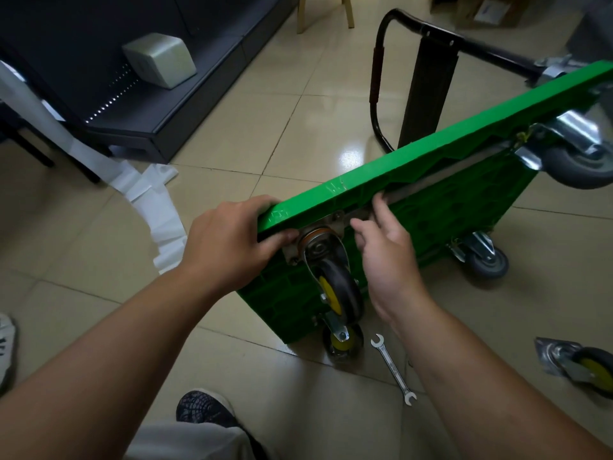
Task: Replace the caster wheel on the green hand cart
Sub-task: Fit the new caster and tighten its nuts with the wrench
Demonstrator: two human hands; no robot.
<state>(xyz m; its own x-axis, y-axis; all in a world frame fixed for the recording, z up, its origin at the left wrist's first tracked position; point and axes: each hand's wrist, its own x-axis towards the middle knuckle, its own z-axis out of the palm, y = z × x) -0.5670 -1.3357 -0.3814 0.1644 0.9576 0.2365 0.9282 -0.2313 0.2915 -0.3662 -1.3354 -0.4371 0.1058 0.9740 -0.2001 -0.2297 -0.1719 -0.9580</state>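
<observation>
**Green cart held on edge, hands at the near caster**

A green plastic platform hand cart (pixel 431 154) is seen tipped onto one long edge on the beige tiled floor (pixel 232 127), its ribbed underside turned towards the person. Its near upper corner is gripped by the left hand (pixel 225 240), with the fingers wrapped over the rim and the thumb pressed on the underside.

A caster wheel with a black tyre and yellow hub (pixel 335 287) is seated at that corner, carried in a metal fork under a square metal mounting plate (pixel 335 220). The right hand (pixel 384 257) is held just beside this plate. Its fingers are apart and only lightly bent, with the index tip touching the underside near the rim and the thumb pointed at the plate.

A second yellow-hubbed caster (pixel 343 343) is seen at the cart's lower near corner, by the floor. Two grey-tyred casters (pixel 577 161) (pixel 487 260) are fixed at the far end, where the black tubular handle (pixel 381 44) lies folded towards the floor.

A silver double-ended open spanner (pixel 393 368) lies on the tiles just below the right wrist. A loose caster with a metal plate, black tyre and yellow hub (pixel 590 365) lies well apart at the right edge.

At upper left a dark shelving unit (pixel 166 94) bears a pale grey box (pixel 162 59), with a crumpled white strip (pixel 156 200) trailing across the floor nearby. A dark patterned shoe (pixel 202 408) is visible at the bottom.
</observation>
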